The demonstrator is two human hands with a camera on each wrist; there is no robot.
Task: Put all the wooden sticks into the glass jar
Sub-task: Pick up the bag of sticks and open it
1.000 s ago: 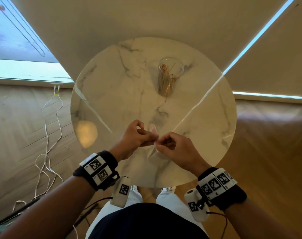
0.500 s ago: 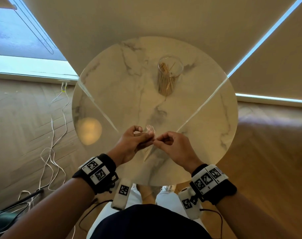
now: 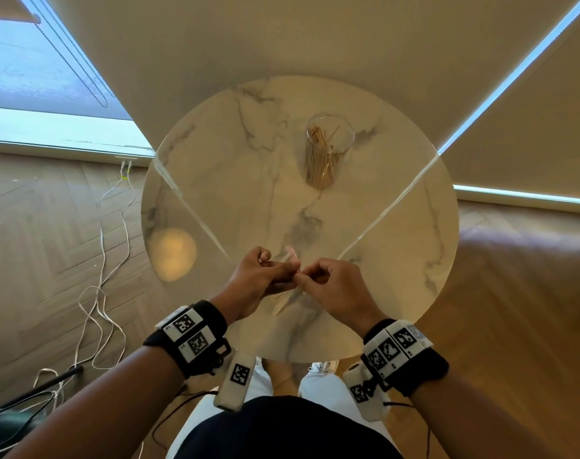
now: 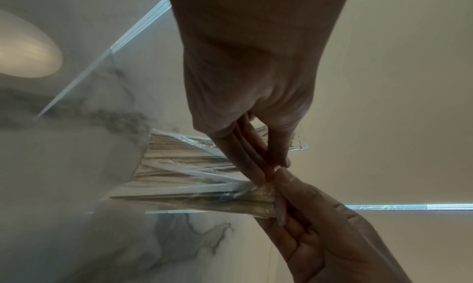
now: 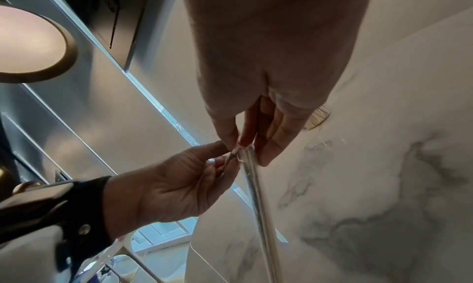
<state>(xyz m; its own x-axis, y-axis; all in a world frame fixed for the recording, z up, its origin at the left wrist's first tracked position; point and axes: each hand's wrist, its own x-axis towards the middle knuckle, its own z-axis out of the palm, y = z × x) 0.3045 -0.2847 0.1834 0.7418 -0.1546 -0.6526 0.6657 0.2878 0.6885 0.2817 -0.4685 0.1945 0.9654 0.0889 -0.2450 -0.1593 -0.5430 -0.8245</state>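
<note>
I see my left hand [image 3: 255, 276] and my right hand [image 3: 335, 286] both pinching the top of a clear plastic bag [image 4: 194, 174] of thin wooden sticks [image 4: 204, 198] — it hangs low over the near edge of the round white marble table [image 3: 248, 180]. The sticks' long axis runs down from my fingers, I think. The tall clear glass jar [image 3: 328, 150] stands upright, well apart, toward the far side — bare tabletop lies between.

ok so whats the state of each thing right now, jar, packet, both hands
glass jar: upright on the marble table, open, sticks inside
clear plastic packet of sticks: pinched at one end by both hands
left hand: pinching the packet
right hand: pinching the packet
</note>
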